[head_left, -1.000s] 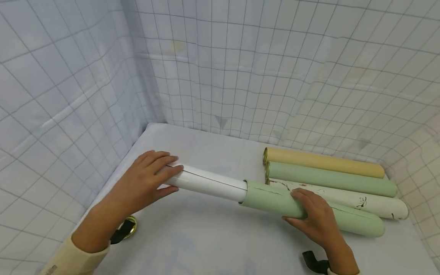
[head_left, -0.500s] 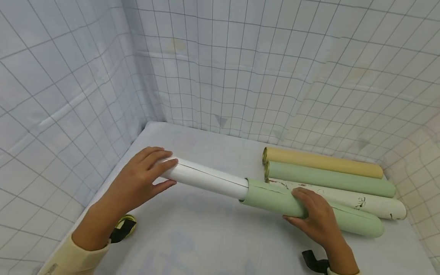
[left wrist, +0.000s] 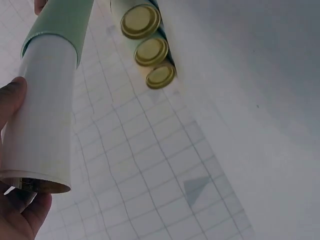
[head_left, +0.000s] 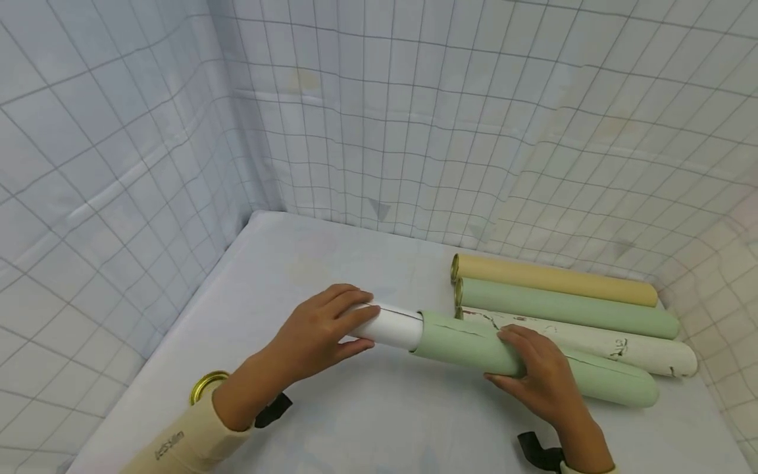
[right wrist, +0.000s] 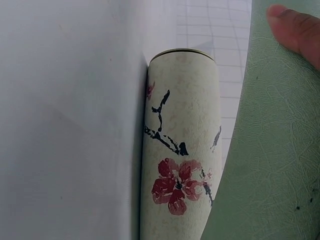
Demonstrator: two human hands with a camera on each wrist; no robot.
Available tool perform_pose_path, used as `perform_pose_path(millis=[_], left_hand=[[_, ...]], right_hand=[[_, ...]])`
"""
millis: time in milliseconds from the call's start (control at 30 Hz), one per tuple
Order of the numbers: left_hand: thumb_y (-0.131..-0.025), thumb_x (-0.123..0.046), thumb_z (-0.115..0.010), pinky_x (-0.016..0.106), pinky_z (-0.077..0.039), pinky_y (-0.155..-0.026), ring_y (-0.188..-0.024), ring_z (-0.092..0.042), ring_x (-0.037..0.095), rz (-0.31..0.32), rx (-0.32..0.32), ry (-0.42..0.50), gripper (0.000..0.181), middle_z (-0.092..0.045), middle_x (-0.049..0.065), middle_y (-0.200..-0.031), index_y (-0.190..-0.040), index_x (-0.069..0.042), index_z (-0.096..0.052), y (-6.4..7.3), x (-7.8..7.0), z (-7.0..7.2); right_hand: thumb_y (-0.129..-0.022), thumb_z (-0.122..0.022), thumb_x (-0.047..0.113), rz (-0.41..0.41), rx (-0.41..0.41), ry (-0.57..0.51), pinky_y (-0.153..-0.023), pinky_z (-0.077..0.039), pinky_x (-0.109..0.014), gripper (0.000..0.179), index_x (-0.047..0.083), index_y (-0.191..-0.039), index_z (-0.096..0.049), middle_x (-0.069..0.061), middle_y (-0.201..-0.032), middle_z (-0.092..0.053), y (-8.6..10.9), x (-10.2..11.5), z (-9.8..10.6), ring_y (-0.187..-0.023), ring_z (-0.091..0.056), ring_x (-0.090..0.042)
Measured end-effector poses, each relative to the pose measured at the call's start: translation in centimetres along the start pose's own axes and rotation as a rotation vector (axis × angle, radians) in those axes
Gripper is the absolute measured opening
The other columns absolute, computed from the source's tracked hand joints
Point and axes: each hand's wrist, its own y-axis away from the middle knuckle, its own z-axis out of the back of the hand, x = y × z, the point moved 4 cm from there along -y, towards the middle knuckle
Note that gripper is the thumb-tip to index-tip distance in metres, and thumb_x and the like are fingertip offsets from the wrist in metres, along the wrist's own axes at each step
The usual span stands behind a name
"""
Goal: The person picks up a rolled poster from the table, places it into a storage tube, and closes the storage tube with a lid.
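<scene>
My left hand (head_left: 331,332) grips a white tube (head_left: 395,326) near its left end, fingers over the top and thumb below. The tube's other end sits inside a pale green tube (head_left: 458,341), which has a torn seam along its top. Its hollow end shows dark inside in the left wrist view, with fingertips (left wrist: 37,215) at the rim. My right hand (head_left: 539,375) holds the green tube around its middle. In the right wrist view the green wall (right wrist: 280,145) fills the right side, with the thumb across it.
Behind the green tube lie a tan tube (head_left: 556,276), another green tube (head_left: 568,308) and a cream tube with plum blossoms (head_left: 633,343), side by side, with gold lids (left wrist: 160,76). A loose gold lid (head_left: 207,382) lies by the left sleeve. Gridded cloth walls surround the white table (head_left: 331,421).
My left hand first shifted slightly left, then moved right, pushing the white tube deeper into the green one. Less of the white tube shows. My right hand stayed in place. The gold lid came into fuller view.
</scene>
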Motion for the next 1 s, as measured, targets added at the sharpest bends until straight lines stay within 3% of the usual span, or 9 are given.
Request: perform_pose_path(millis=[233,433,633,1000], left_hand=[[-0.078,-0.028,-0.087,0.026,-0.056,-0.081,-0.112,-0.058,0.021,-0.052,0.013,0.147,0.046,-0.062,0.005,-0.122,-0.117,-0.013,-0.069,-1.6,-1.4,-3.0],[-0.078,-0.019,-0.087,0.022,-0.053,-0.085,-0.114,-0.058,0.022,-0.082,-0.014,0.3,0.043,-0.061,0.007,-0.123,-0.115,-0.01,-0.067,-2.3,-1.9,-4.1],[-0.08,-0.02,-0.086,0.023,-0.051,-0.091,-0.119,-0.054,0.022,-0.077,-0.015,0.326,0.044,-0.058,0.008,-0.127,-0.117,-0.011,-0.065,-2.2,-1.4,-3.8],[-0.078,-0.019,-0.087,0.031,-0.052,-0.093,-0.121,-0.054,0.02,0.073,0.078,0.368,0.052,-0.055,0.004,-0.135,-0.124,-0.015,-0.064,-0.3,1.1,-2.3]], right_hand=[[-0.085,-0.06,0.068,0.005,0.009,0.002,-0.088,-0.045,-0.044,0.072,0.004,-0.118,-0.064,-0.012,-0.119,-0.066,0.0,0.1,-0.2,-0.105,-0.063,-0.032],[-0.085,-0.059,0.069,0.005,0.006,0.005,-0.087,-0.045,-0.044,0.073,0.004,-0.118,-0.064,-0.012,-0.119,-0.066,0.1,0.1,-0.2,-0.106,-0.063,-0.032],[-0.085,-0.058,0.068,0.011,-0.015,0.003,-0.088,-0.044,-0.042,0.073,0.003,-0.118,-0.064,-0.012,-0.118,-0.066,0.0,0.1,-0.1,-0.105,-0.063,-0.032],[-0.087,-0.059,0.066,0.045,-0.051,0.0,-0.089,-0.044,-0.036,0.071,0.003,-0.117,-0.065,-0.011,-0.116,-0.067,-0.1,0.1,-0.1,-0.102,-0.063,-0.031]])
